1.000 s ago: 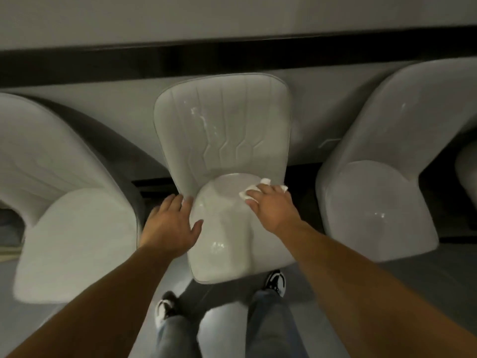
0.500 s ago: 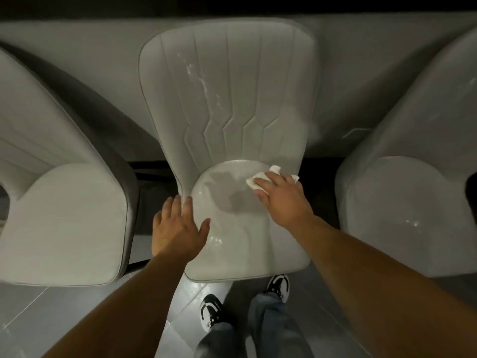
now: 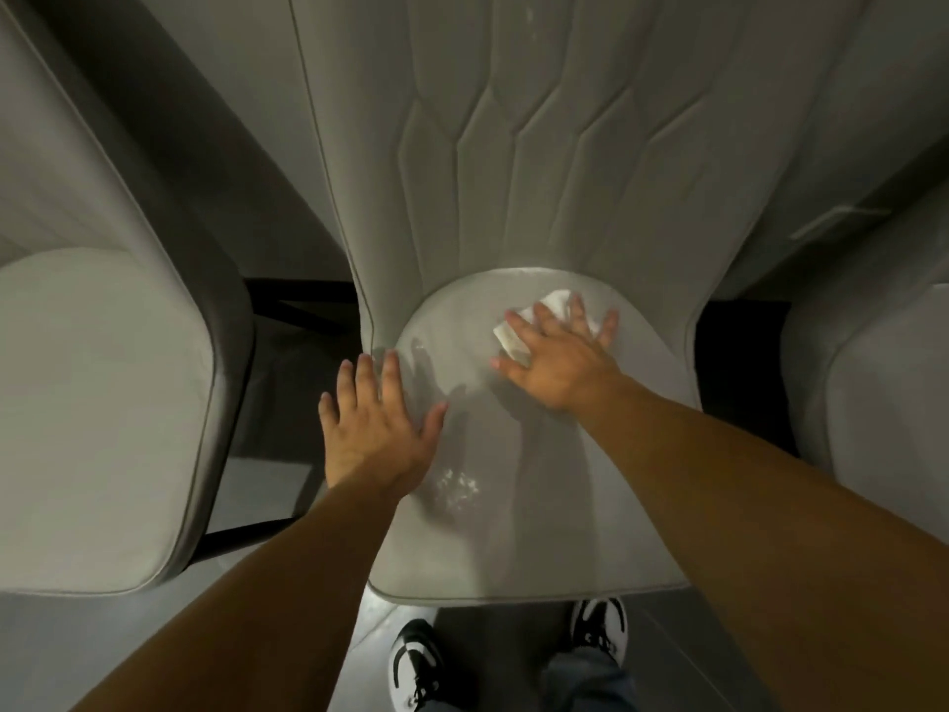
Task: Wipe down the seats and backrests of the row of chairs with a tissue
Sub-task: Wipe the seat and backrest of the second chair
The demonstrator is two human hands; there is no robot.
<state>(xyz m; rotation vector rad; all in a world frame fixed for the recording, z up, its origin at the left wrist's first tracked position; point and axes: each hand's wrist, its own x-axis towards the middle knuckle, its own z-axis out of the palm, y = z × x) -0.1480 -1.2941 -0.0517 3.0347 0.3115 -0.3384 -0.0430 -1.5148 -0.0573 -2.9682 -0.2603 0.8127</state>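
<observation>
Fingers (image 3: pixel 575 313) of the right hand (image 3: pixel 560 357) were spread flat, pressing the white tissue (image 3: pixel 557 303) onto the far part of the middle seat (image 3: pixel 513 531), close to the backrest (image 3: pixel 539 146). Left hand (image 3: pixel 372 431) lay flat, fingers together, on the seat's left edge. Near half of the seat was bare; neighbouring chairs (image 3: pixel 102 403) flanked both sides across dark gaps.

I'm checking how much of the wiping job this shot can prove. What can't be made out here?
- Tissue: mostly hidden under the right hand in the head view.
- Middle chair's backrest: top cut off by the upper edge.
- Left chair and right chair: cut off by the side edges.
- Seat under the left hand: covered.
</observation>
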